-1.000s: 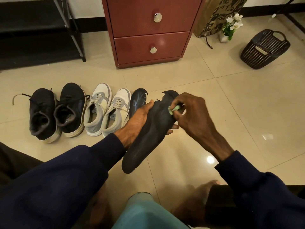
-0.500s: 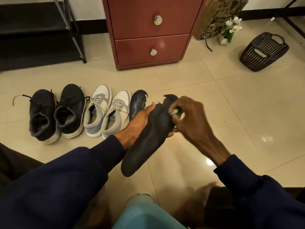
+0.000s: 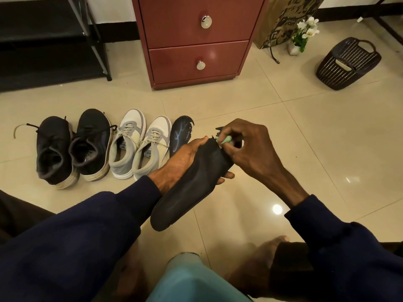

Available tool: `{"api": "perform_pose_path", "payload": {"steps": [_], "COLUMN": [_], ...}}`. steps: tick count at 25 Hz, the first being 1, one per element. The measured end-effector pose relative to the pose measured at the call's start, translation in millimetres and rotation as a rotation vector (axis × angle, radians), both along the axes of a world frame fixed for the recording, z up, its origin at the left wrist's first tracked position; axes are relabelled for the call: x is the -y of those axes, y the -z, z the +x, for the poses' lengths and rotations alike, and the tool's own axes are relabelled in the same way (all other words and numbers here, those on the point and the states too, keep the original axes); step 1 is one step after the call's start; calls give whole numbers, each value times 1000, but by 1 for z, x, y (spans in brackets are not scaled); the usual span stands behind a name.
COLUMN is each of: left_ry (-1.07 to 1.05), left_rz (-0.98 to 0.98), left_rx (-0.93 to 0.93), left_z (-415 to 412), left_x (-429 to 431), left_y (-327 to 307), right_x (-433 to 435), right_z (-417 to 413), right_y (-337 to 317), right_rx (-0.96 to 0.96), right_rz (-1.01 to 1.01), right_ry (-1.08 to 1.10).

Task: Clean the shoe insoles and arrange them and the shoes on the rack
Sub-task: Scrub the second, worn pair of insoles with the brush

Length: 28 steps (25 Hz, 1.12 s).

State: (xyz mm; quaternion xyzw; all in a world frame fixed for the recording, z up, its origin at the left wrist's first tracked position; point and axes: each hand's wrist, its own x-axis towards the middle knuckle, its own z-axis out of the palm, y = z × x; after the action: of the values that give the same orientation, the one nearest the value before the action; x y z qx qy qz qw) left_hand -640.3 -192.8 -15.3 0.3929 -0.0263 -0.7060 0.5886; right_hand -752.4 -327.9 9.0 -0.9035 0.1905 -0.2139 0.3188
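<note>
My left hand point(image 3: 181, 162) grips a black insole point(image 3: 192, 188) from underneath, its heel end pointing down toward me and its frayed toe end up. My right hand point(image 3: 248, 149) pinches a small pale green brush point(image 3: 225, 140) against the insole's toe end. A second dark insole point(image 3: 180, 134) with bluish marks lies on the floor beside a pair of grey and white sneakers point(image 3: 139, 147). A pair of black sneakers point(image 3: 72, 149) stands to their left. The black shoe rack point(image 3: 96, 40) is at the far left against the wall.
A red-brown drawer cabinet point(image 3: 196, 40) stands straight ahead. To its right are a patterned paper bag point(image 3: 281, 20), a small vase of white flowers point(image 3: 303, 33) and a dark plastic basket point(image 3: 349, 64). A light blue container point(image 3: 192, 277) sits between my bare feet.
My right hand has moved the green brush slightly left along the insole's toe end. The left hand keeps its grip on the insole. The view has tilted a little.
</note>
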Motion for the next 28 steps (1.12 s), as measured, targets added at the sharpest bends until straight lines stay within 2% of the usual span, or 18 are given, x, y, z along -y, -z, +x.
{"api": "perform_pose_path", "payload": {"steps": [4,5,8,10,13,14,17,19,23,24,28], "left_ry": [34,28,-32,-52,-60,-84,-200,-231,-163,-178,-259], "left_rz": [27,16,-27,-25,2,17,35,41,45,58,79], "left_rx": [24,25,37,38,51,54,57,81,70,77,140], "left_z": [-2,-2,1,3,-1,-1,4,5,-2,-1,6], "left_x": [-1,-1,0,1,2,2,1,1,6,6,4], "left_y": [-3,-3,5,8,7,8,11,13,14,14,19], "right_x": [22,18,-15,-16,13,13,-22,-28,5,1,-29], "right_z": [-3,-3,1,2,-3,-5,-2,-1,-4,-5,-3], "right_y": [5,3,-1,0,7,6,0,1,7,6,-5], "right_rx": [41,47,-19,-62,-44,-42,-149,-249,-178,-174,-291], "right_rz": [-71,-70,35,28,-111,-97,42,39,-147,-163,31], "right_ry": [214,208,-32,-80,129,152,-118,-230,126,130,-242]}}
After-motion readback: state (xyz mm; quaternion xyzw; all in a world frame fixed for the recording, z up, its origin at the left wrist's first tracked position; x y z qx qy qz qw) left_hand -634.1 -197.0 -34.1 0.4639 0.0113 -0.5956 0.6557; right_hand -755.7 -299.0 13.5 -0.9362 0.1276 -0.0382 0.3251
